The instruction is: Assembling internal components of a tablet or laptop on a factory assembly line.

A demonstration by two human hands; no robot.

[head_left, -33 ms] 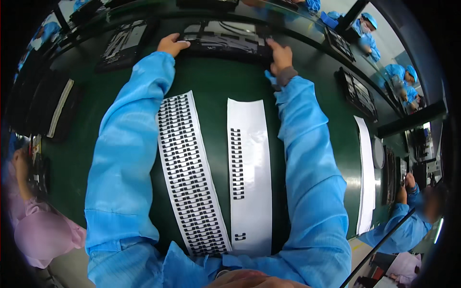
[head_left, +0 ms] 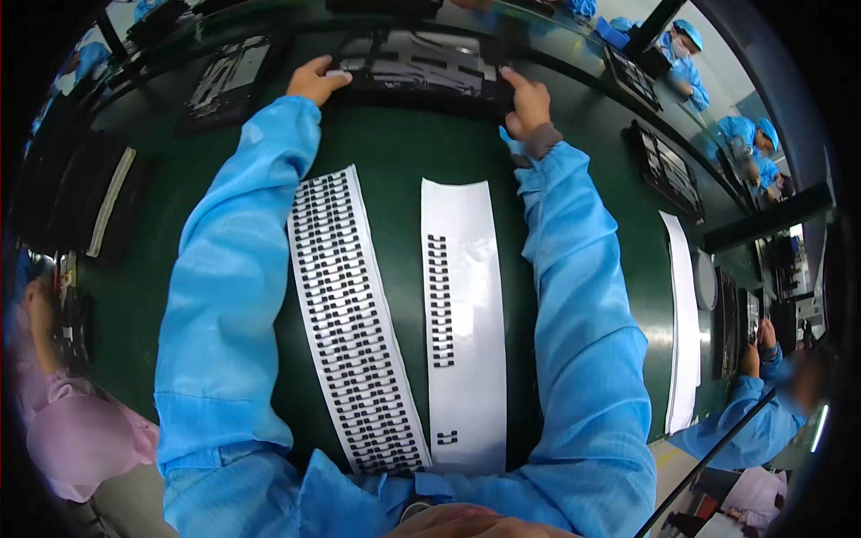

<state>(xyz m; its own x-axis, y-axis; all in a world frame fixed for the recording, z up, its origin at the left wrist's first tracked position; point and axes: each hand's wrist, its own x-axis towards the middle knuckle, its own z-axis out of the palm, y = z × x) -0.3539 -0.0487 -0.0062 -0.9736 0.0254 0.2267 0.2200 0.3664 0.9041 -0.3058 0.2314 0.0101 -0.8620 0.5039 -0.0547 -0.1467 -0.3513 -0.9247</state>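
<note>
At the far side of the green bench, my two arms in blue sleeves reach out to a flat black device (head_left: 430, 76) with silver and dark panels on its upper face. My left hand (head_left: 317, 82) closes on its left end, thumb on top. Its right end is gripped by my right hand (head_left: 529, 100); the fingers beneath are partly hidden. Between my forearms lies a white sheet (head_left: 381, 269) filled with rows of small black stickers. Beside it, to the right, a second white sheet (head_left: 475, 341) carries one partial column of the same stickers and a few near its close end.
A similar device (head_left: 229, 81) sits at far left, another (head_left: 668, 170) at right. Black padded pieces (head_left: 112, 202) stand at the left. White sheets (head_left: 683, 332) lie on the right. Co-workers sit at both sides: a pink-capped person (head_left: 90, 439) and a blue-sleeved one (head_left: 744, 421).
The device and my hands have shifted very slightly in view, and the sheets appear a little higher. My grip on the device stays the same.
</note>
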